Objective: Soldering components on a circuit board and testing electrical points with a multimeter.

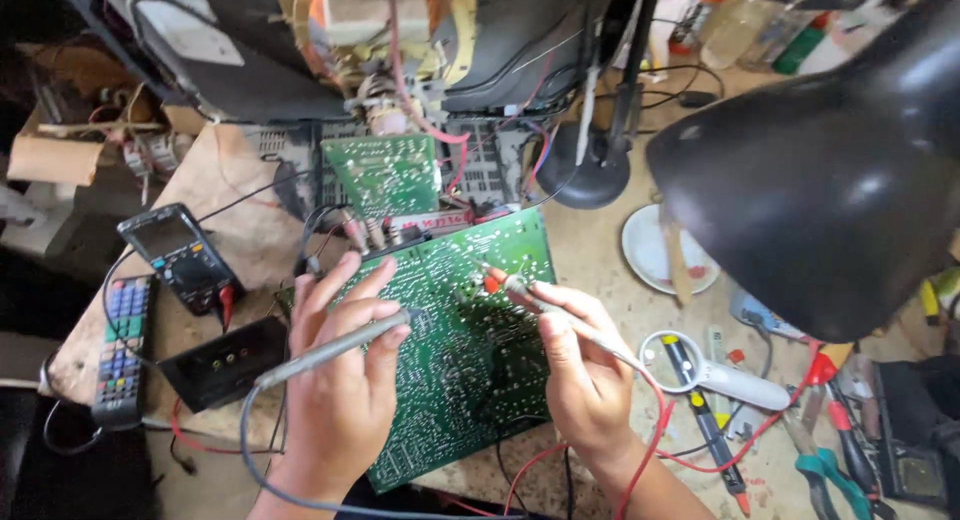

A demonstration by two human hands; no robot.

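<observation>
A large green circuit board point(460, 380) lies solder side up at the middle of the bench. My left hand point(340, 380) grips a grey probe point(330, 348) with a grey cable, its tip touching the board near the middle. My right hand point(585, 375) holds a red-tipped probe point(510, 285) with a red lead, its tip on the board's upper part. A smaller green board point(385, 175) stands upright behind, wired to the open back of a television point(380, 40).
A black multimeter point(180, 255), a remote control point(120, 350) and a black panel point(225, 360) lie at the left. A black desk lamp point(830, 170) hangs over the right. A white dish point(655, 250), a magnifier point(700, 365), pliers point(830, 470) and screwdrivers lie at the right.
</observation>
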